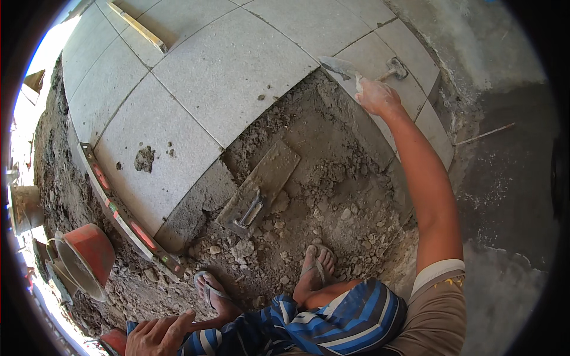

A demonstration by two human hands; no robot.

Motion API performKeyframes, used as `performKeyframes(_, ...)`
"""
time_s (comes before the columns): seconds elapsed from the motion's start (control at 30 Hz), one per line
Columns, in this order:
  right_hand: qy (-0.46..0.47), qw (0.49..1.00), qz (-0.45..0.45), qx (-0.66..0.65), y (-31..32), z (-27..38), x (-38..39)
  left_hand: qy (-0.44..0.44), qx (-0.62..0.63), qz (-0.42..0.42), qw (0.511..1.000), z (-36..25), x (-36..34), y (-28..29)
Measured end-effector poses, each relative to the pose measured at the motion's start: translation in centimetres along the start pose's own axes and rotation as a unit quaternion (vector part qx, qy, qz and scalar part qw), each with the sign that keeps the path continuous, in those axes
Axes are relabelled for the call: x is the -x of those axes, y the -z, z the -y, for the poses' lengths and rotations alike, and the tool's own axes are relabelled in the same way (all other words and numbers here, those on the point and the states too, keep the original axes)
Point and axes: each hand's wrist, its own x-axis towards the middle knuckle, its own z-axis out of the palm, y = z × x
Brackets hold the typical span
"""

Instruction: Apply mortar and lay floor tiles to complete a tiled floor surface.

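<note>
My right hand (pixel 378 97) reaches far forward over the pale floor tiles (pixel 225 65). Its fingers are closed round a trowel, whose grey blade (pixel 337 66) points left at a tile corner beside the mortar bed (pixel 350 113). Just beyond that hand a mallet (pixel 396 69) lies on a tile; its handle is partly hidden. My left hand (pixel 159 333) rests over my knee at the lower left, holding nothing, with its fingers extended. Between the tiles and my feet, a long float (pixel 261 187) with a metal handle lies on the mortar and rubble.
A spirit level (pixel 116 207) lies along the left tile edge. Further left, a red bucket (pixel 92 255) lies tipped on rough ground. A wooden bar (pixel 139 26) rests on the far tiles. At right are a thin stick (pixel 484 134) and smooth concrete (pixel 510 178).
</note>
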Motion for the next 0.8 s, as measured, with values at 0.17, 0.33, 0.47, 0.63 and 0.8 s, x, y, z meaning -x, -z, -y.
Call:
performKeyframes(0.17,0.014,1.0,0.016,-0.003,0.0,1.4,-1.2,0.005,-0.013,0.0,1.0,-1.0,-0.4,-0.2)
performKeyframes(0.33,-0.009,0.998,0.016,-0.055,-1.5,1.1,0.0,0.013,-0.007,0.003,1.0,-1.3,-0.7,-0.1)
performKeyframes(0.47,-0.02,0.999,0.048,-0.011,-1.6,0.8,1.2,0.0,-0.019,0.0,1.0,-1.3,-1.2,0.1)
performKeyframes(0.63,-0.015,1.0,-0.004,-0.021,-1.3,1.2,1.2,-0.011,-0.017,0.004,1.0,-1.3,-1.5,0.3)
performKeyframes(0.8,-0.015,1.0,0.012,-0.003,-2.2,1.2,-0.2,-0.025,-0.024,0.0,0.999,-1.5,-1.5,0.3)
